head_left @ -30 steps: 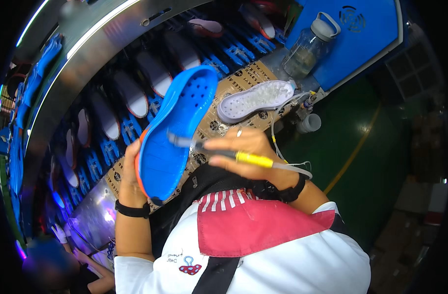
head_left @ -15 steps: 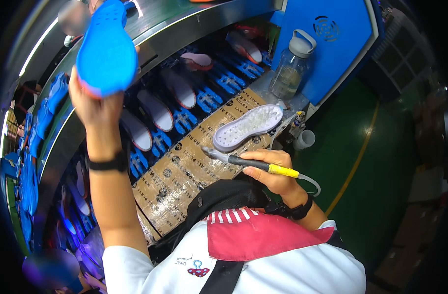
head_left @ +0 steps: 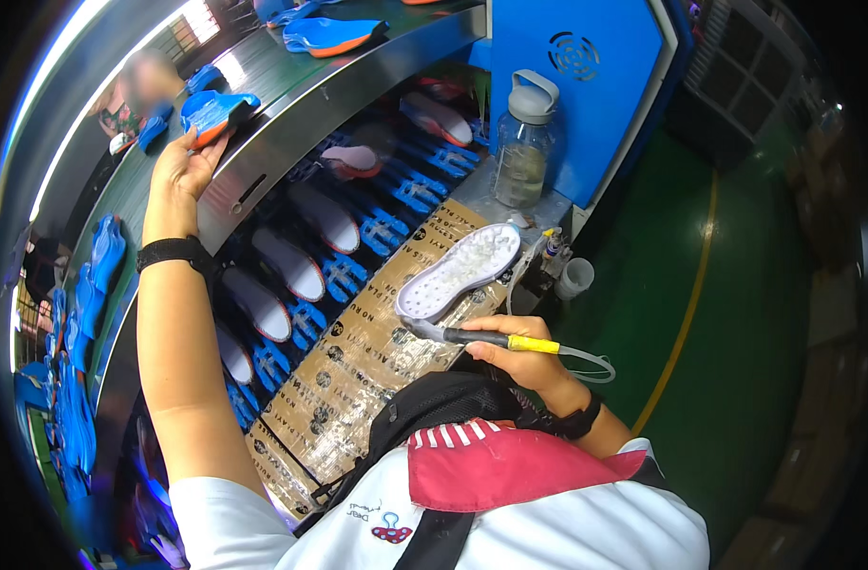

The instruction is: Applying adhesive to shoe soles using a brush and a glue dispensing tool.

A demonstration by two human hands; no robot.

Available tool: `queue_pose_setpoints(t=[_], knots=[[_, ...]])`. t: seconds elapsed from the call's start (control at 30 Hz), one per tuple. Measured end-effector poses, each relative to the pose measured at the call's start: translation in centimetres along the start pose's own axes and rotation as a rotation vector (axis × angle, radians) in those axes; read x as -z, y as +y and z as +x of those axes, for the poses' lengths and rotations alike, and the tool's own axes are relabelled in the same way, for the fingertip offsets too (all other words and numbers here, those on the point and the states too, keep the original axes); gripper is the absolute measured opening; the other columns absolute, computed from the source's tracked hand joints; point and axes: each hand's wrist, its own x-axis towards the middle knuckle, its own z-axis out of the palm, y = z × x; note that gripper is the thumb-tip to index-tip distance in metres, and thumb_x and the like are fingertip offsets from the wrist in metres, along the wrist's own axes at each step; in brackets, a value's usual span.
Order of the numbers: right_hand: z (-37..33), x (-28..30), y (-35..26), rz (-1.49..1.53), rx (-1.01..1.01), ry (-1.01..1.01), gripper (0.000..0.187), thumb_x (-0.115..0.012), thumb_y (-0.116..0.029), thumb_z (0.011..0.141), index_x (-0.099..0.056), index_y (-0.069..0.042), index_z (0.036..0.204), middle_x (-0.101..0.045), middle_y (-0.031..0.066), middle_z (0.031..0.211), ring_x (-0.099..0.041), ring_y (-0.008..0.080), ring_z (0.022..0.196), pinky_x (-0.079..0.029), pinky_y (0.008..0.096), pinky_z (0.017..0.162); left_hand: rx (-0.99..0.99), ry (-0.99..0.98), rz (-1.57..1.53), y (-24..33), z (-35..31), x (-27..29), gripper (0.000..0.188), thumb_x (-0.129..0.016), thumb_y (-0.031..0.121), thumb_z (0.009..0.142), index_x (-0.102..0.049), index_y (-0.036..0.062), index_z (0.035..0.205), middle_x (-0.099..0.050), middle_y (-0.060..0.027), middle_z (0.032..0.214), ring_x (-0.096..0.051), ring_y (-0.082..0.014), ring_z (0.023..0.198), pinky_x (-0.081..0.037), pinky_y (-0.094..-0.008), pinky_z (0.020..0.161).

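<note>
My left hand reaches up to the belt edge at the upper left, thumb and fingers against a blue and orange shoe sole. The sole is at the belt's rim; whether it rests there fully I cannot tell. My right hand grips a brush with a black and yellow handle and a thin clear tube at its back end. The dark bristle tip sits by the near end of a pale lilac shoe sole. White lumps fill part of that sole, which lies on a cardboard-covered ledge.
A green conveyor belt with a metal edge carries more blue soles. Below it, several pale soles stand among blue holders. A clear bottle, a blue cabinet and a white cup are at the right. Another person is beyond the belt.
My left hand has turned the blue sole from upright, underside showing, to lying over at the belt edge. The brush tip has come closer to the lilac sole.
</note>
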Motion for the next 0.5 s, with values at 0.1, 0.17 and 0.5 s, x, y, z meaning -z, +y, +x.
queue_pose_setpoints(t=[0.1,0.17,0.5], knots=[[0.0,0.3,0.0,0.022,-0.036,-0.016,0.025,-0.07,-0.007,0.08,-0.067,0.001,0.103,-0.069,0.0091,0.087,-0.061,0.0077,0.075,-0.048,0.0219,0.066,0.046,-0.016,0.092,0.3,1.6,-0.2,0.033,-0.046,0.009,0.096,-0.037,-0.01,0.122,-0.05,-0.0243,0.123,-0.053,-0.0375,0.114,-0.045,-0.049,0.099],[0.1,0.4,0.0,0.044,-0.018,-0.003,0.026,-0.072,-0.006,0.079,-0.067,0.001,0.103,-0.067,0.005,0.081,-0.057,0.0061,0.069,-0.045,0.0205,0.061,0.07,-0.032,0.145,0.2,3.0,-0.7,0.034,-0.044,0.01,0.097,-0.036,-0.0088,0.125,-0.05,-0.0239,0.124,-0.054,-0.0382,0.114,-0.046,-0.0486,0.099],[0.7,2.1,0.2,0.095,-0.15,-0.039,0.027,-0.071,-0.007,0.079,-0.066,0.0,0.106,-0.069,0.0086,0.088,-0.062,0.0064,0.075,-0.049,0.0209,0.065,0.128,-0.125,0.419,-0.1,7.6,-1.5,0.029,-0.048,0.011,0.096,-0.044,-0.0073,0.118,-0.056,-0.0222,0.115,-0.061,-0.0351,0.101,-0.055,-0.0416,0.086]])
